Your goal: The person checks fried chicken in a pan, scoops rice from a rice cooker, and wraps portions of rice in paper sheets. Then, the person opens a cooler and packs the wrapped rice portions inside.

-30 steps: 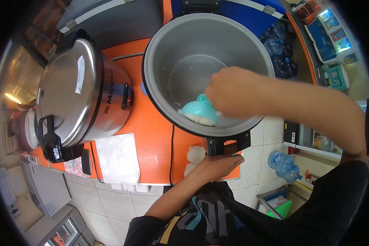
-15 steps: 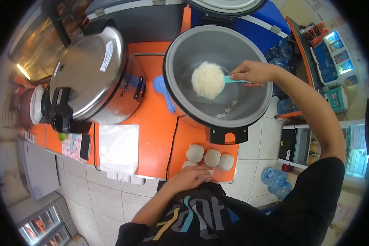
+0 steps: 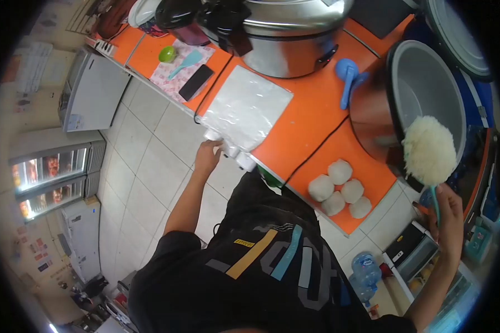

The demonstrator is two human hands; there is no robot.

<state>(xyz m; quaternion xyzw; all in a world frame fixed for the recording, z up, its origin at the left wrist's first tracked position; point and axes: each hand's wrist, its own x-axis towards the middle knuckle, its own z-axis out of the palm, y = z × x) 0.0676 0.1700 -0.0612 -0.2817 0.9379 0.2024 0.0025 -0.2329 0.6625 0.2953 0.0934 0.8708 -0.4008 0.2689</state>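
My right hand point(image 3: 447, 213) is closed round the handle of a turquoise rice paddle point(image 3: 435, 201). A big mound of white cooked rice point(image 3: 429, 150) covers the paddle's head, in front of the open rice cooker's rim point(image 3: 397, 83). My left hand point(image 3: 208, 157) is at the table's front edge, its fingers loosely bent and apart, with nothing visible in them. Close to it are small white blocks point(image 3: 245, 161) on the edge and a stack of clear plastic sheets point(image 3: 247, 108). Several round, pale wrapped portions point(image 3: 339, 188) sit at the table's right corner.
A closed steel rice cooker point(image 3: 291, 47) stands at the back of the orange table point(image 3: 311, 122). Nearby lie a blue scoop point(image 3: 347, 80), a phone point(image 3: 196, 82), another turquoise paddle point(image 3: 184, 64) and a green cup point(image 3: 167, 54). A black cable point(image 3: 316, 150) crosses the tabletop. Water bottles point(image 3: 365, 272) stand on the floor.
My right hand has lifted the rice-laden paddle from inside the pot towards its near rim. My left hand has left the wrapped portions for the sheets' side. The view has swung left.
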